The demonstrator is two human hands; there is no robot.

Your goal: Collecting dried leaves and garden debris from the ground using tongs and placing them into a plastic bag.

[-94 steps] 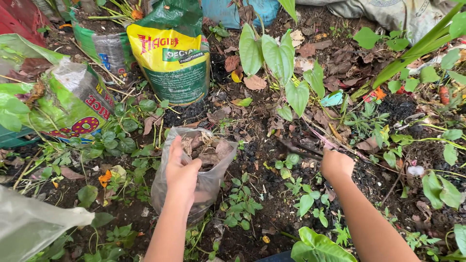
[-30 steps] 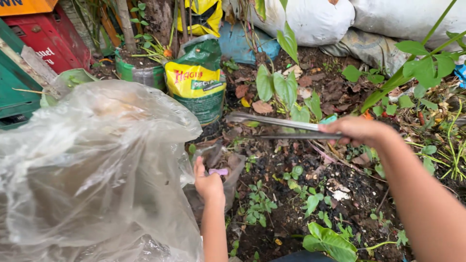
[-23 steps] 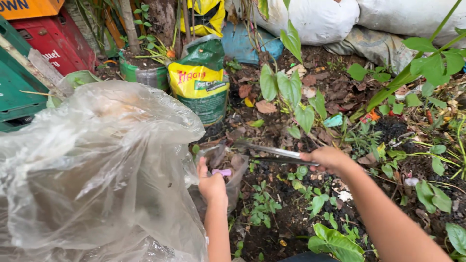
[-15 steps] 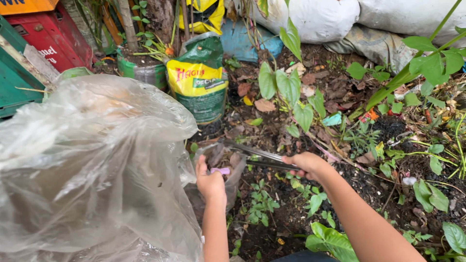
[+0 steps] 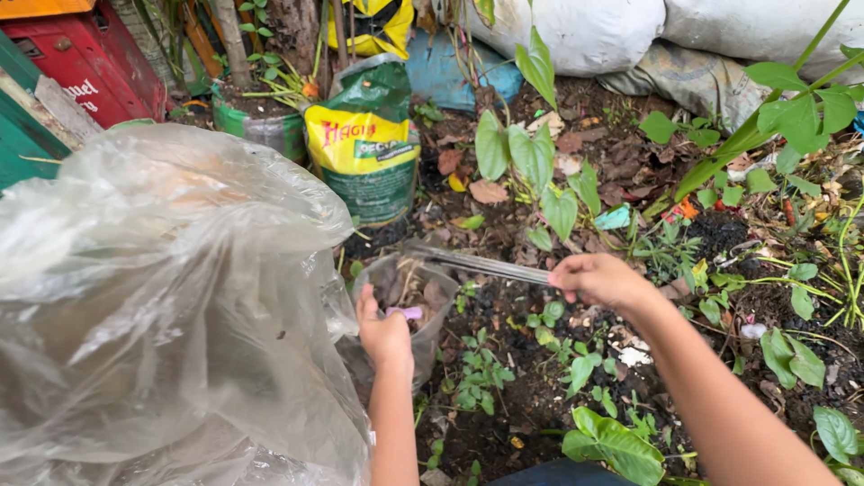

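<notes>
1. Left hand (image 5: 385, 335): closed on the near rim of a small clear plastic bag (image 5: 423, 301) that stands open on the dark soil (image 5: 522, 396); a small pink-purple object (image 5: 407, 312) sits at the thumb (its kind cannot be made out).
2. Right hand (image 5: 601, 280): fingers wrapped around the end of long metal tongs (image 5: 481, 265), which run leftward with their tips over the mouth of the small bag. Whether the tips pinch anything cannot be told.
3. Small bag contents: brown, leaf-like debris, seen only dimly through the plastic.
4. Yellow-and-green printed sack (image 5: 367, 144): upright just behind the small bag, top crumpled, yellow upper panel above a dark green lower band.
5. Large translucent plastic bag (image 5: 153, 306): fills the near left, wrinkled and cloudy; it hides the ground behind it and is cut off by the left and lower edges.
6. Red crate (image 5: 85, 67) with pale lettering: upper left corner, partly cut off, beside a green crate (image 5: 22, 135) mostly hidden behind the big bag.
7. White sacks (image 5: 585, 31): along the top edge, cut off above; a blue sheet (image 5: 441, 76) lies beneath them.
8. Broad-leaved green plant (image 5: 531, 157): rises between the printed sack and the right forearm.
</notes>
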